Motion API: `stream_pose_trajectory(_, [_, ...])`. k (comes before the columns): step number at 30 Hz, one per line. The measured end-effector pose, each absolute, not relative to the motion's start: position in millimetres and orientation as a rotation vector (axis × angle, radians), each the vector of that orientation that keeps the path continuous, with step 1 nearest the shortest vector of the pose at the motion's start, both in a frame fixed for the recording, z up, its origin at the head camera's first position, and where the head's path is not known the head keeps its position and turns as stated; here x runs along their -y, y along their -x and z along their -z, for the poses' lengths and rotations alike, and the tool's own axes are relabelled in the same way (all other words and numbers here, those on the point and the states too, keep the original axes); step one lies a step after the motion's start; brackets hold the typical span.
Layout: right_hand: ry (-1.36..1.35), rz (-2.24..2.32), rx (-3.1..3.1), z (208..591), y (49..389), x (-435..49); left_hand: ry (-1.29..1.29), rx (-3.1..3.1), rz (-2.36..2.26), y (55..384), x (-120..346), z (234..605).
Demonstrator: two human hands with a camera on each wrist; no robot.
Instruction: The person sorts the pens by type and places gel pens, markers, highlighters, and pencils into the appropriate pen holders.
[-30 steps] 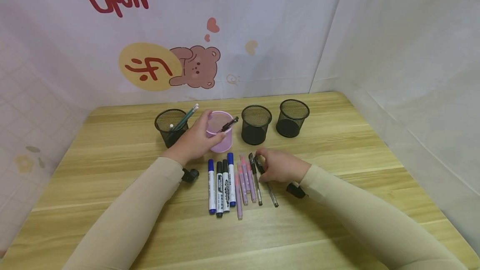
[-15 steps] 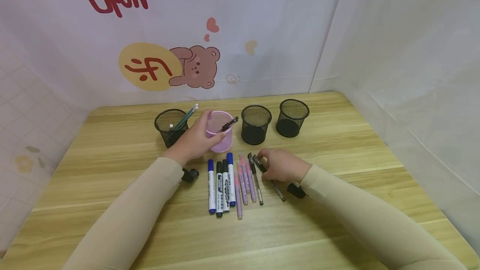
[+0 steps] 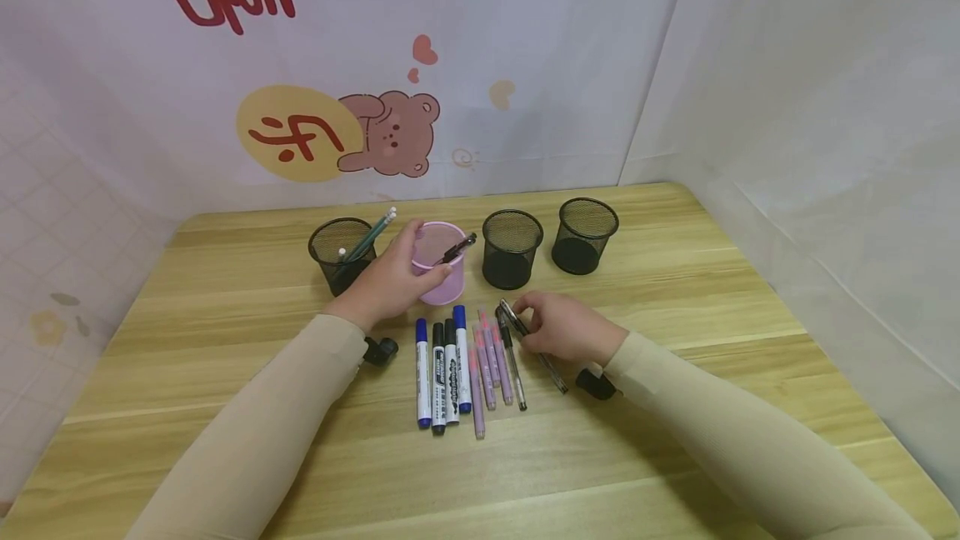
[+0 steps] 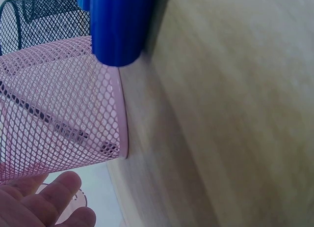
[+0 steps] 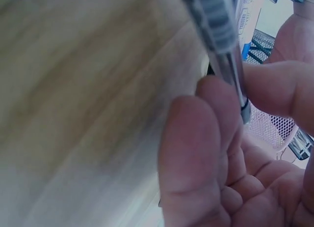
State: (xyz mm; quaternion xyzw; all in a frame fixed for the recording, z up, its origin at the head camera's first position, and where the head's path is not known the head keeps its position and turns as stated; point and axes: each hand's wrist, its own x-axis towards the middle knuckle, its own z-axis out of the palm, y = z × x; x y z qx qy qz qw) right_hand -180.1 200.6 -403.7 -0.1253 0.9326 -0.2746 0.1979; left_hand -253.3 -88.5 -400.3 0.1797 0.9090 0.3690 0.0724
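Observation:
My left hand (image 3: 390, 277) grips the pink mesh pen cup (image 3: 444, 286), thumb on its near side and fingers round its left side. A black-capped pen (image 3: 459, 248) leans inside that cup, and it shows through the mesh in the left wrist view. My right hand (image 3: 566, 326) pinches a clear gel pen (image 3: 553, 375) with a black cap between thumb and fingers. In the right wrist view, the same pen (image 5: 216, 28) runs past the fingertips. Another gel pen (image 3: 513, 361) lies just left of it, and the held pen's cap end overlaps that one in the head view.
Left of the gel pens lie several pink highlighters (image 3: 480, 398) and several whiteboard markers (image 3: 423, 373) with blue or black caps. A black mesh cup (image 3: 330, 244) with green pencils (image 3: 371, 236) stands left. Two more black mesh cups (image 3: 510, 273) (image 3: 577, 257) stand right of the pink one.
My right hand has picked at the right gel pen and raised it slightly; its lower end has swung right and its cap end left. My left hand stays on the pink cup.

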Motion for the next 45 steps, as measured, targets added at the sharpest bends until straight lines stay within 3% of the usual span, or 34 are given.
stream_pose_trajectory(45, [0.388, 1.212, -2.652, 404.3, 177.6, -195.9, -0.528, -2.711, -1.134, 253.8, 88.0, 400.8])
